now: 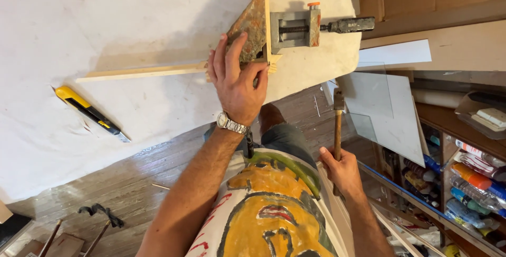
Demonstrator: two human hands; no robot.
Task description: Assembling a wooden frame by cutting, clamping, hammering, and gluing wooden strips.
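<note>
Wooden frame corner [266, 56], held in a clamp [298, 27] at the top middle.
The left hand [237, 80] lies spread on the corner, gripping nothing. The right hand [342, 170], lower right, is closed around a hammer [338, 117]. The sticks already meet; the hammer hangs low, not yet hitting. A yellow knife [89, 113] lies left.

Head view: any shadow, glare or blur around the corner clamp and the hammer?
Head view: a soft shadow falls on the white table cover beside the corner clamp; the clamp and the left hand are sharp; no glare there; the hammer in the right hand looks slightly soft.
</note>
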